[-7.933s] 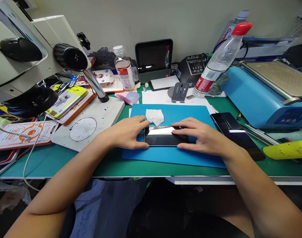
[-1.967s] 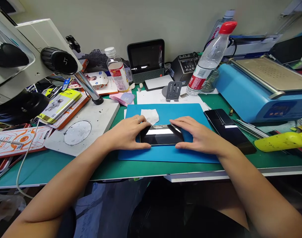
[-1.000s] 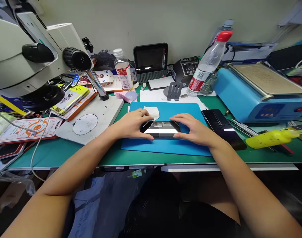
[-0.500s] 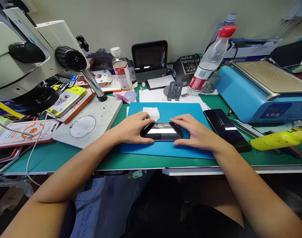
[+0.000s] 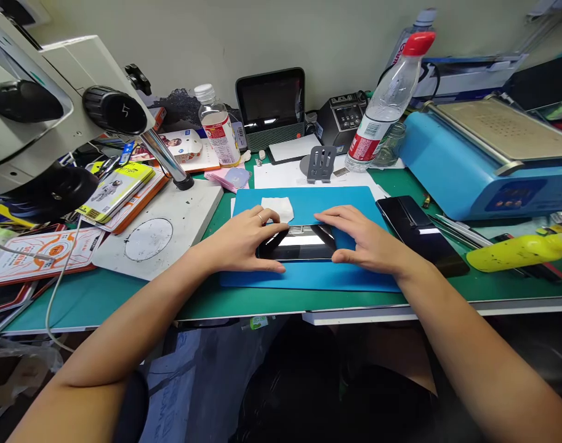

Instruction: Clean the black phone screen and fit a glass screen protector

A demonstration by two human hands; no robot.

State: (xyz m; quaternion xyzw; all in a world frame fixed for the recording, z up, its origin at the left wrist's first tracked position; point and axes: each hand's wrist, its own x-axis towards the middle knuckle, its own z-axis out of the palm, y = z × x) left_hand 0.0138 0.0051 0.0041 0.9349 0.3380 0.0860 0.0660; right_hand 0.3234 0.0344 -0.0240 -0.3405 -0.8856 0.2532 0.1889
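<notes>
On the blue mat (image 5: 317, 278), a dark, glossy phone (image 5: 299, 249) lies sideways between the left hand (image 5: 241, 243) and the right hand (image 5: 370, 242). Each has thumb and fingers parted around its own end, though I can't tell from here whether either one grips it; a white tissue (image 5: 281, 208) lies just beyond.

Upper right, the rear bottle (image 5: 405, 43) shows "Gan", the rest of the word hidden. Upper left, the knob (image 5: 109, 111) bears perhaps "ST" in white. The left-edge box (image 5: 43, 253) is lettered illegibly.
</notes>
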